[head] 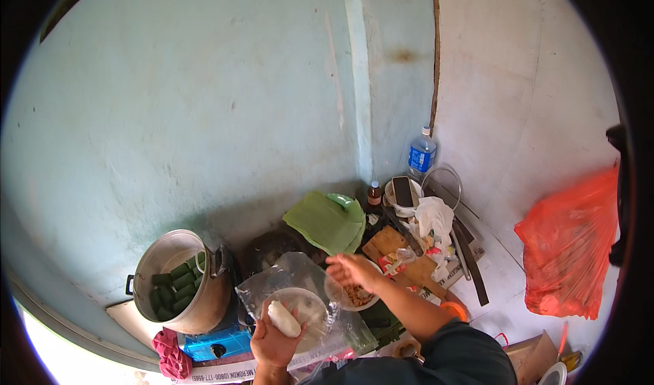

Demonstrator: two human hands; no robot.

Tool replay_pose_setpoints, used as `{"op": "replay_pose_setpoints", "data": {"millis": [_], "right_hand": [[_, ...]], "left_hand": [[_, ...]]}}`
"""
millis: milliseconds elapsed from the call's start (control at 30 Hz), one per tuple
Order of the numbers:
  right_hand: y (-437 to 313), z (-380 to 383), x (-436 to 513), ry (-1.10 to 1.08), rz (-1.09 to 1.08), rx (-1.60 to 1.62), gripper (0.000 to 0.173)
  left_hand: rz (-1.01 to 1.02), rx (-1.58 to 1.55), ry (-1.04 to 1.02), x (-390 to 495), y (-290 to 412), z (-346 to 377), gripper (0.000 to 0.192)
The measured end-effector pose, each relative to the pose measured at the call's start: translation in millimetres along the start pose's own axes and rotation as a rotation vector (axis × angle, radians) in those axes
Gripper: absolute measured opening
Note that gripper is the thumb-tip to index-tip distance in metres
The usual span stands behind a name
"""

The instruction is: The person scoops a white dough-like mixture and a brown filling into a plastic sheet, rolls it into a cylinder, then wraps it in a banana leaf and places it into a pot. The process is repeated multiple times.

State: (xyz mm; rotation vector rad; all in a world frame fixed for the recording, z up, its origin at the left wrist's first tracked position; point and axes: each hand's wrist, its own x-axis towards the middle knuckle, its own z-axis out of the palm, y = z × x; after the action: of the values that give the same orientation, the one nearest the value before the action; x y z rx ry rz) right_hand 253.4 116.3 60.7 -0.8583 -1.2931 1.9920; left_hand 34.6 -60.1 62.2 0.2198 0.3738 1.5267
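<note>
On the upturned palm of my left hand rests a white roll, which looks like pressed rice. Behind it is a round, pale, shallow dish with clear plastic sheet around it. My right hand is stretched out with nothing visible in it, above a white bowl of brownish crumbly filling. The hand hides part of that bowl. Just beyond its fingertips lies a stack of cut banana leaves on a green plate.
At left, a large metal pot holding several leaf-wrapped rolls stands by a blue stove. Rightward are a wooden board, a phone on a white tub, and a bottle. A red plastic bag hangs far right.
</note>
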Motion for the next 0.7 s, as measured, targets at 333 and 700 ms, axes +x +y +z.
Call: {"op": "replay_pose_setpoints", "data": {"millis": [333, 700], "right_hand": [[-4.7, -120.3, 190.0, 0.369, 0.089, -1.241, 0.097], [13.0, -147.8, 214.0, 0.466, 0.114, -1.271, 0.045]], "left_hand": [[0.229, 0.098, 0.301, -55.9, -6.9, 7.9, 0.052], [0.266, 0.079, 0.307, -49.1, -18.7, 17.4, 0.056]]}}
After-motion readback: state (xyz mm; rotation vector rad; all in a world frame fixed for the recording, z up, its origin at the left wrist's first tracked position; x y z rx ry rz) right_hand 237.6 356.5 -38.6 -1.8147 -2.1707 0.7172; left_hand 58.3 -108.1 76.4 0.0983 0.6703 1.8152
